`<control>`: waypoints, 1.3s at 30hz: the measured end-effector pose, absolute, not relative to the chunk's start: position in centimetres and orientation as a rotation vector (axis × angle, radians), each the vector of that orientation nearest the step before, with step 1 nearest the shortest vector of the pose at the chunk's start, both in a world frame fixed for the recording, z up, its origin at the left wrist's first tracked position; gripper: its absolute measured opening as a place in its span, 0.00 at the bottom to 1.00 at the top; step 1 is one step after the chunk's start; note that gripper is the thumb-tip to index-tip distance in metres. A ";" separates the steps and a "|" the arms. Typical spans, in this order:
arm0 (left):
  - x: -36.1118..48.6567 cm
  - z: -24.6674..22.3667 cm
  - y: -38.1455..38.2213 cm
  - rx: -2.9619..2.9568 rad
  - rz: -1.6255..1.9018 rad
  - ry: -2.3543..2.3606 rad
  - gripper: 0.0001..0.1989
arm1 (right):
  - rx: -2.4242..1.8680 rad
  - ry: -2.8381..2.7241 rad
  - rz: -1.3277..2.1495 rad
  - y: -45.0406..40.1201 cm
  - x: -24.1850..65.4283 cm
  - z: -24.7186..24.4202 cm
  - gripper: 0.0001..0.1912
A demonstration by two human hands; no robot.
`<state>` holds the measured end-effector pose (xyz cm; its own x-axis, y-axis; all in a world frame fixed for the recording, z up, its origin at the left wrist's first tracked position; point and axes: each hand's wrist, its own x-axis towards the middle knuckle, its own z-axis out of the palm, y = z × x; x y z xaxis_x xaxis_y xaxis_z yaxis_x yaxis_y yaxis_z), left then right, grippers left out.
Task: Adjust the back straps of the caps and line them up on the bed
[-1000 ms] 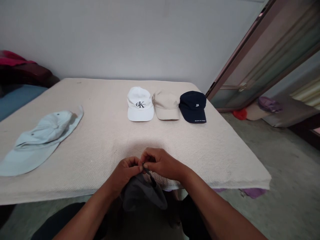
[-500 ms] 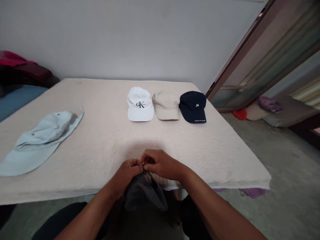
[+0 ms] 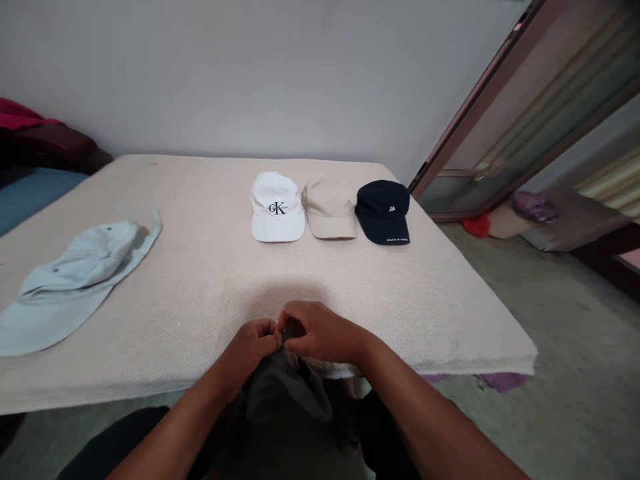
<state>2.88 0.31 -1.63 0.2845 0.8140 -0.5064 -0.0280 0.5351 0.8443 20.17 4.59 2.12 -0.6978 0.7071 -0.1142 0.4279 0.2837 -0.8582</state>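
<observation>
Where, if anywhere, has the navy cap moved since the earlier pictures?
No, not visibly: the navy cap keeps its place by the far right corner of the cream cloth; both shift slightly left with the view.

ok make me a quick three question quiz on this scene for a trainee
1. Which cap sits between the white cap and the navy cap?
2. True or false: only one hand is on the dark grey item.
3. Fill in: the pale blue cap lies to the ____ of the white cap in the picture.

Key:
1. The beige cap.
2. False: the left hand and right hand both pinch it.
3. left
</observation>
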 end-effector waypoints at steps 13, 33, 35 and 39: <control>3.1 -1.4 0.2 0.828 0.666 1.150 0.03 | -1.043 -2.189 1.486 4.7 20.2 1.5 0.09; 2.5 -0.9 0.2 0.686 0.725 1.102 0.06 | -1.042 -2.119 1.466 4.4 19.5 1.2 0.10; 2.5 -1.0 0.2 0.674 0.736 1.101 0.05 | -1.045 -2.123 1.450 4.4 19.4 1.1 0.10; 2.4 -1.3 0.2 0.657 0.731 1.083 0.02 | -1.034 -2.105 1.443 4.3 19.3 1.0 0.10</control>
<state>2.45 0.16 -1.34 0.2883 0.7936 -0.5357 -0.2001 0.5971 0.7768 19.35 4.28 0.95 -0.6543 0.7509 -0.0899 0.3544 0.1994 -0.9136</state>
